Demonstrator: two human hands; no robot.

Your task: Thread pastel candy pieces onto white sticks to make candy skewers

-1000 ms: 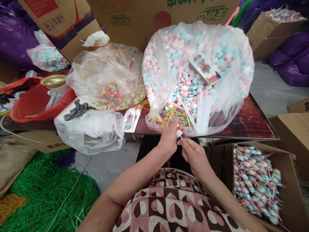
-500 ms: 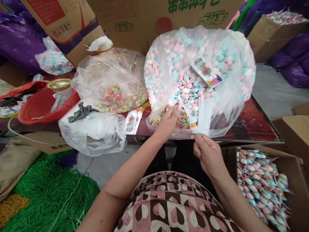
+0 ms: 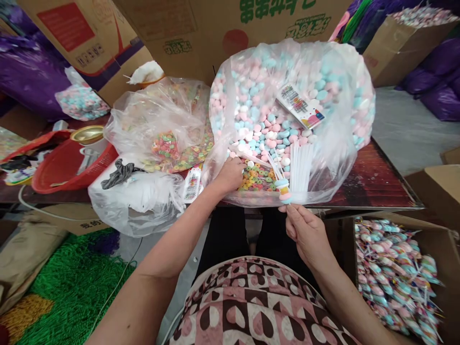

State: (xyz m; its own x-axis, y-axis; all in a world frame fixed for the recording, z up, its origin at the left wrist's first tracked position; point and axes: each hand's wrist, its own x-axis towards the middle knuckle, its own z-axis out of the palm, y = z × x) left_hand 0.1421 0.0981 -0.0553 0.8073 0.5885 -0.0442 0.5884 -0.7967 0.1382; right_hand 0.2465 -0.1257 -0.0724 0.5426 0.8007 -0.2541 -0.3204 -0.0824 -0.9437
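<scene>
Because the right hand (image 3: 304, 229) pinches the marshmallow skewer (image 3: 284, 190) from below, right of the frame's centre, tilting might shed pieces; the left hand's (image 3: 231, 174) grip, beside the gummy rings (image 3: 258, 178), I cannot tell.

We see a garment (image 3: 247, 306) over the person's front, covered in a checkerboard of dark brown, dusty pink and cream squares. Each square that we can make out carries a heart, plump and rounded; some hearts are one colour, others are split down the middle into a light half and a dark half. A narrow pale edge curves around its far end. Whether it is an apron or a top, we cannot tell. Below it we find plain black trousers (image 3: 224, 235). The left hand (image 3: 232, 175) and right hand (image 3: 302, 227) are bare, as are both forearms.
</scene>
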